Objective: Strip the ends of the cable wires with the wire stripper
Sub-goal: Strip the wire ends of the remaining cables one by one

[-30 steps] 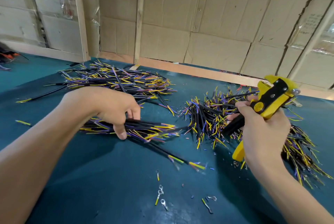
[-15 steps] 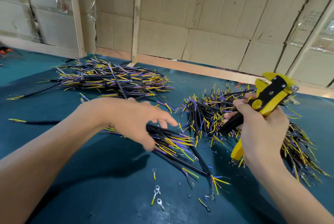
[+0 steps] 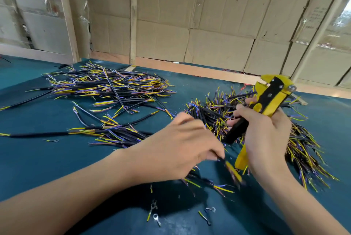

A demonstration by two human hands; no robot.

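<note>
Now right hand (image 3: 266,136) clamped round yellow stripper (image 3: 269,98), raised upright over right cable pile (image 3: 214,115). Left hand (image 3: 180,145) pinching a blurred cable (image 3: 232,171) just beside stripper's lower handle. More cables (image 3: 106,86) heaped far left on teal table (image 3: 38,158).

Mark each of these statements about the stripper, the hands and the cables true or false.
1. The right hand holds the stripper. True.
2. The stripper is red. False: it is yellow and black.
3. The left hand pinches a cable. True, though the cable is blurred.
4. The cable's end is inside the stripper's jaws. False: it is below the handles, apart from the jaws.
5. The mat is teal. True.
</note>
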